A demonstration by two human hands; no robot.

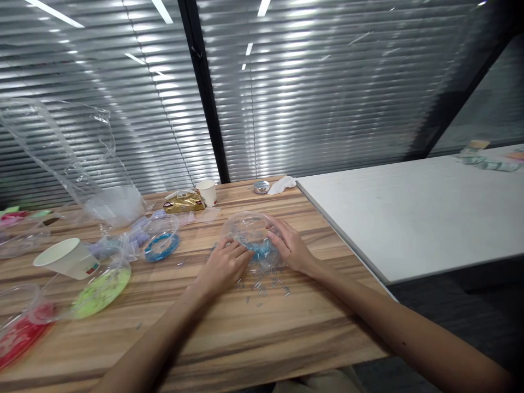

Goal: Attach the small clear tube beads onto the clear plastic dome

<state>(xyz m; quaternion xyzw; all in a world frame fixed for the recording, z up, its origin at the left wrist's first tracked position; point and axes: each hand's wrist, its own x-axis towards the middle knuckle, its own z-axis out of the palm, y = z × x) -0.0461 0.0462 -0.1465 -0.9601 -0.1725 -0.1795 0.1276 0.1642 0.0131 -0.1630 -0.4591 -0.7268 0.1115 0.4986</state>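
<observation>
Both hands, left hand [223,266] and right hand [289,246], cupped a clear bowl [250,232] of blue beads on the bench [254,333]. Loose beads [266,286] lay scattered beside it. Gathering looked underway; picking them up would demand a fine pinch.

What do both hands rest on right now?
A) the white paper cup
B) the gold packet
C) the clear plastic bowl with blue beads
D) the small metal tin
C: the left hand and right hand flank and touch the clear plastic bowl holding blue beads on the wooden table.

We count 2 paper cups [67,257] [207,192], 2 tables [245,327] [409,218], 1 gold pkt [184,203], 1 metal tin [261,187], approx. 4 clear bowls [249,232].
</observation>
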